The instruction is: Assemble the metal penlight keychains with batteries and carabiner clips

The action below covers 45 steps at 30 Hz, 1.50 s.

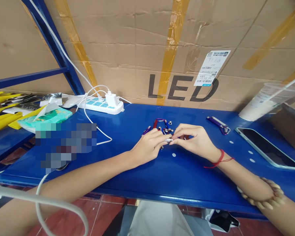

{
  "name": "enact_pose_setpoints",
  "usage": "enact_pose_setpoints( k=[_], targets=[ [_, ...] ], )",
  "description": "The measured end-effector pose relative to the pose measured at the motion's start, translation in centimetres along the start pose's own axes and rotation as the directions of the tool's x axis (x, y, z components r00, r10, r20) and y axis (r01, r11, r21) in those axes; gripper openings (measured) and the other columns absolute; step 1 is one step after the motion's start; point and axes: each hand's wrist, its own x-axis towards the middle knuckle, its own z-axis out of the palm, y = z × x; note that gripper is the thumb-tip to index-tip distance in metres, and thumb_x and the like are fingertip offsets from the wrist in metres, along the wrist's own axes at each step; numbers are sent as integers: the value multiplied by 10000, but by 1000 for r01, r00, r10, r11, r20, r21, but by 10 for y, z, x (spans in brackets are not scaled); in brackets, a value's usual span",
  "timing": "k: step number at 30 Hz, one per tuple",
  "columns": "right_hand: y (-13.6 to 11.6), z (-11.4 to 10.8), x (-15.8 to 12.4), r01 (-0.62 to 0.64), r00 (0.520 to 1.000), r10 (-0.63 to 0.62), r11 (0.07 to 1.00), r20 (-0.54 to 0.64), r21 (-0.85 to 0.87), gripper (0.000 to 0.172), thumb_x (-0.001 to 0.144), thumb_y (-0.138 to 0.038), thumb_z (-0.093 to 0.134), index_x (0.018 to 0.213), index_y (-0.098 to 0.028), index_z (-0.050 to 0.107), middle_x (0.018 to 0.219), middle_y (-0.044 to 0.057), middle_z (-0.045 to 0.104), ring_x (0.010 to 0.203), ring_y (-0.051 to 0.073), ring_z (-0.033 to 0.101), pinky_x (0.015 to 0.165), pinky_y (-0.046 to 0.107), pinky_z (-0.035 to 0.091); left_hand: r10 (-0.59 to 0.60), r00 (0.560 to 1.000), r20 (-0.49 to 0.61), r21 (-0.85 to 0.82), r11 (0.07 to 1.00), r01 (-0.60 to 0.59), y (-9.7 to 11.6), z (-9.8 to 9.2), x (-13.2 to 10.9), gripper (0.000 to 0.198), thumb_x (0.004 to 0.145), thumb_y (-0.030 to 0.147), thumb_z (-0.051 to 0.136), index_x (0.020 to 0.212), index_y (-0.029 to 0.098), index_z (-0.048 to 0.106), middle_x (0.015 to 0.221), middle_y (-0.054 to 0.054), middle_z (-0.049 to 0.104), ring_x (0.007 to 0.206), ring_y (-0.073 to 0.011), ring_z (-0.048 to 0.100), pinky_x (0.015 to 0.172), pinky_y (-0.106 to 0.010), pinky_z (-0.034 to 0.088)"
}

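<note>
Over the blue table, my left hand (149, 144) and my right hand (195, 141) meet fingertip to fingertip. Between them is a small silvery ribbed cylinder (168, 140), pinched at its left end by my left fingers. My right thumb and fingertips close around its right end; what else they cover is hidden. Just behind the hands lie a red metal piece (155, 123), a purple tube (146, 131) and several tiny silvery parts (170, 123), partly hidden by my fingers.
To the right lie a purple keychain-like piece (217, 124), a phone (267, 147) and a plastic cup (258, 105). A white power strip (103, 104) with cables and a green tissue pack (48, 118) stand left. A large cardboard box (127, 49) rises behind the blue table (137, 183).
</note>
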Motion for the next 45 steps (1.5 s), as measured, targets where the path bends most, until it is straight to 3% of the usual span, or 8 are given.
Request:
enact_pose_setpoints(
  k=[8, 16, 20, 26, 30, 35, 40, 45],
  targets=[
    [-3, 3, 1, -214, 977, 209, 967, 51, 136, 358, 693, -500, 647, 596, -155, 647, 611, 33, 613, 464, 85, 476, 429, 222, 400, -3, 1000, -6, 59, 998, 3, 0, -1, 0, 350, 919, 223, 315, 1173, 190, 553, 764, -38, 589, 713, -138, 490, 767, -311, 445],
    [5, -1, 5, -237, 970, 226, 960, 85, 151, 407, 662, -560, 639, 627, -155, 664, 656, 41, 634, 460, 85, 495, 445, 225, 414, -96, 995, -11, 8, 995, 96, -1, 0, 4, 318, 911, 243, 361, 1138, 202, 580, 799, -33, 623, 729, -142, 495, 736, -286, 432],
    [4, -1, 5, -239, 971, 239, 967, 6, 88, 396, 646, -548, 659, 665, -153, 675, 690, 46, 642, 462, 83, 497, 446, 225, 410, -181, 983, -12, -40, 983, 181, 2, -3, 8, 265, 901, 236, 389, 1037, 185, 610, 894, -38, 650, 772, -144, 523, 759, -281, 430],
    [4, -9, 6, -172, 981, 177, 983, -77, 66, 384, 665, -514, 667, 846, -177, 698, 777, 51, 648, 473, 76, 509, 462, 221, 432, -281, 960, 10, -56, 958, 281, 3, -6, 10, 250, 904, 256, 379, 1018, 201, 594, 865, -30, 643, 809, -154, 530, 736, -270, 433],
    [4, -12, 7, -91, 994, 94, 995, -58, 50, 331, 701, -490, 649, 835, -194, 712, 814, 58, 647, 514, 87, 531, 494, 231, 461, -312, 949, 48, -86, 945, 315, 3, -7, 11, 237, 896, 256, 393, 1027, 205, 584, 859, -29, 636, 826, -157, 536, 745, -275, 433],
    [0, -7, 8, -8, 999, 9, 1000, -41, 13, 293, 763, -466, 596, 724, -199, 710, 724, 49, 642, 624, 130, 582, 567, 253, 484, -311, 942, 125, -133, 936, 327, 4, -9, 12, 256, 907, 260, 361, 1032, 203, 577, 795, -17, 624, 772, -143, 540, 745, -270, 428],
    [1, -8, 8, -107, 987, 100, 993, -124, -51, 342, 786, -485, 556, 705, -178, 683, 770, 55, 650, 530, 100, 544, 501, 240, 445, -342, 931, 127, -178, 915, 361, 3, -10, 14, 269, 912, 294, 352, 1032, 215, 579, 747, 1, 617, 777, -141, 536, 761, -263, 419],
    [24, -24, 8, -308, 944, 251, 906, -215, -292, 348, 784, -491, 546, 711, -178, 680, 810, 55, 664, 524, 110, 546, 496, 251, 394, -435, 898, 61, -272, 859, 435, 1, -11, 14, 254, 898, 326, 386, 1045, 207, 556, 752, 4, 618, 760, -131, 555, 731, -243, 418]
  ],
)
